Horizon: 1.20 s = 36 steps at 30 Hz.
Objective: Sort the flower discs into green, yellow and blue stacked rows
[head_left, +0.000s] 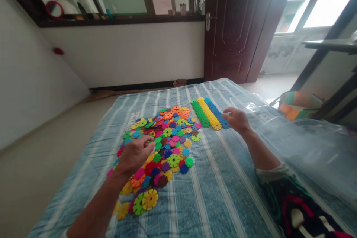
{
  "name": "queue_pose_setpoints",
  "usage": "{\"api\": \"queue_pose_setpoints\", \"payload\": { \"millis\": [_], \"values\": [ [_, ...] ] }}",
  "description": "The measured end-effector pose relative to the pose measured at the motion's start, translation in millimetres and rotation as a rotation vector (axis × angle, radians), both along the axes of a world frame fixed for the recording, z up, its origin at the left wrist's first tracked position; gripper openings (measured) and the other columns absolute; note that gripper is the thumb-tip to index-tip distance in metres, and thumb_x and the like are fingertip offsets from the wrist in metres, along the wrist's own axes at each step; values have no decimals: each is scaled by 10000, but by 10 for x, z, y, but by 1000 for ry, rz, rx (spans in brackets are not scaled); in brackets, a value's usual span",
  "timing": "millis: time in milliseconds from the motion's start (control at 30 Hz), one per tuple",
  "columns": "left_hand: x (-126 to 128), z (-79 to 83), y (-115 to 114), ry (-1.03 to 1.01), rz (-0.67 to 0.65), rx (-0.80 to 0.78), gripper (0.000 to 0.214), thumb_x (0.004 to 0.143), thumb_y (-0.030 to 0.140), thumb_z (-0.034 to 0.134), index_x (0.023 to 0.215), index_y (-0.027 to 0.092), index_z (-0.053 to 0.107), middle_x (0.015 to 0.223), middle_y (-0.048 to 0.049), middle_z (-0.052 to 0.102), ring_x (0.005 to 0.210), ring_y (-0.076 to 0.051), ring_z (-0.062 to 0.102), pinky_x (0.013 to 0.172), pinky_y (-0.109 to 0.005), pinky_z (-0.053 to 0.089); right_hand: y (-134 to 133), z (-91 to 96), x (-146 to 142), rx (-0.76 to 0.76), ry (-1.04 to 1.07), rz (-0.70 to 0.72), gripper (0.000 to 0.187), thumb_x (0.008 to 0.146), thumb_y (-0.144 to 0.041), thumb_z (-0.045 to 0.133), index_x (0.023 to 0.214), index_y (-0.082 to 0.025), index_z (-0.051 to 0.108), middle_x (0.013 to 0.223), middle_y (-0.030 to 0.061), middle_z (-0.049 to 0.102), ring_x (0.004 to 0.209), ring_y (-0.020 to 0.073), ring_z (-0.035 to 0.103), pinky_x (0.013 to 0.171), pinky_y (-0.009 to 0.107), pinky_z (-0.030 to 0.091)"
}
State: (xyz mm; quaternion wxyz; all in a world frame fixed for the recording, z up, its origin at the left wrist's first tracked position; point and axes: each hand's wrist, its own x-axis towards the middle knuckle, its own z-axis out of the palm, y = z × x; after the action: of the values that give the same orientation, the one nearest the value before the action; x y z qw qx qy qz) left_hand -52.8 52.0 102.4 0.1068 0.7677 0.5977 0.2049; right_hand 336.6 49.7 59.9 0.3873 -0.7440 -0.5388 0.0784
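Note:
A large heap of multicoloured plastic snowflake discs (164, 145) lies spread on the striped blue quilt (212, 178). My left hand (135, 155) hovers over the heap's left side with its fingers curled, and whether they pinch a disc is hidden. To the right of the heap, three long strips of linked discs lie side by side: green (200, 113), yellow (208, 113) and blue (216, 112). My right hand (236, 119) is just beyond the blue strip's near end, fingers loosely apart, holding nothing visible.
A clear plastic sheet or bag (304, 141) lies over the quilt's right side, beside my right arm. Dark patterned clothing (295, 208) shows at lower right. A dark wooden door (231, 26) stands behind the bed, and the floor (36, 178) lies to its left.

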Motion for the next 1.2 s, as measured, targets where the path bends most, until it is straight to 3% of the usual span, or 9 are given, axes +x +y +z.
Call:
{"api": "queue_pose_setpoints", "payload": {
  "millis": [133, 300, 500, 767, 1000, 1200],
  "values": [
    [-423, -30, -182, 9, 134, -25, 339, 732, 476, 492, 824, 212, 684, 619, 22, 630, 596, -171, 585, 589, -248, 427, -6, -51, -175, 24, 71, 75, 298, 769, -387, 594, 885, -158, 745, 586, 21, 669, 551, 176, 622, 581, 266, 435],
    [-732, -68, -357, -7, 247, -19, 338, 722, 434, 495, 835, 192, 701, 686, -2, 668, 690, -183, 631, 660, -249, 459, -72, -207, -562, 87, 10, 232, 362, 800, -489, 553, 806, -180, 742, 580, 30, 667, 522, 169, 594, 528, 259, 378],
    [-967, -97, -425, 43, 222, -78, 250, 693, 373, 506, 741, 195, 675, 649, 17, 624, 669, -161, 580, 619, -239, 425, -236, -299, -970, 108, -103, 435, 386, 865, -513, 515, 760, -219, 742, 563, 23, 658, 529, 168, 603, 536, 254, 358],
    [-935, -166, -528, 99, 16, -313, 323, 599, 265, 592, 900, 232, 705, 688, 30, 610, 678, -173, 595, 594, -236, 417, -329, -418, -1080, -9, -175, 514, 200, 843, -329, 561, 787, -250, 736, 781, 53, 759, 758, 223, 698, 637, 261, 460],
    [-890, -202, -512, 207, -24, -255, 352, 652, 242, 611, 993, 227, 703, 819, -14, 651, 780, -199, 621, 671, -254, 421, -324, -434, -1083, -34, -174, 529, 224, 859, -323, 541, 773, -245, 732, 830, 62, 767, 810, 230, 702, 673, 269, 472],
    [-824, -232, -496, 261, -48, -212, 163, 733, 278, 589, 852, 235, 691, 849, -17, 635, 803, -189, 596, 710, -260, 429, -317, -459, -1073, -46, -181, 528, 237, 861, -334, 530, 776, -246, 732, 849, 55, 768, 723, 202, 688, 640, 256, 453]
  ]
}}
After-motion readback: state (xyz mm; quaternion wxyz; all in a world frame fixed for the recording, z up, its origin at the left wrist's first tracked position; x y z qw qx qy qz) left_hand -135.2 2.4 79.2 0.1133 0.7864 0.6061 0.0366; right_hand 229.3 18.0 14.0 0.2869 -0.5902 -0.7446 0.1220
